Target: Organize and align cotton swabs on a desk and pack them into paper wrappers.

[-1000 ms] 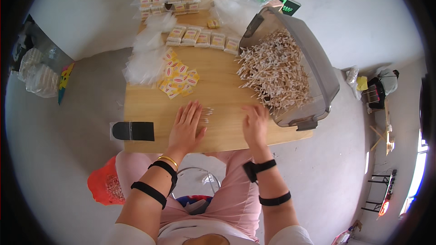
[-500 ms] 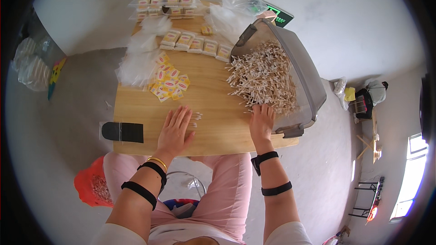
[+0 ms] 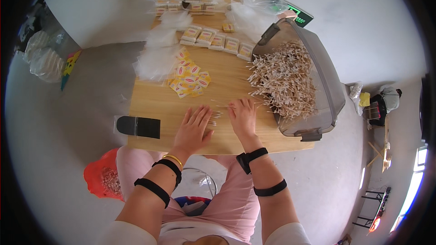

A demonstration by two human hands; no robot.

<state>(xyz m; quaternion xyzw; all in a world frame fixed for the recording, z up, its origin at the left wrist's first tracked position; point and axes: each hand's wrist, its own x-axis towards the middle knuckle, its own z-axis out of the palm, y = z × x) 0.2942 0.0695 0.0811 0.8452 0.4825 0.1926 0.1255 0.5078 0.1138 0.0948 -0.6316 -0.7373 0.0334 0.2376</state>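
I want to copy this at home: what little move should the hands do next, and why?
Maybe the right hand should set the swabs it pinches down next to the small bunch beside the left hand. They poke out toward that side, close to the bunch, and the left hand lies flat on the table alongside it.

White-tipped cotton swabs (image 3: 216, 117) lie on the table (image 3: 152, 100); slim, roughly parallel.
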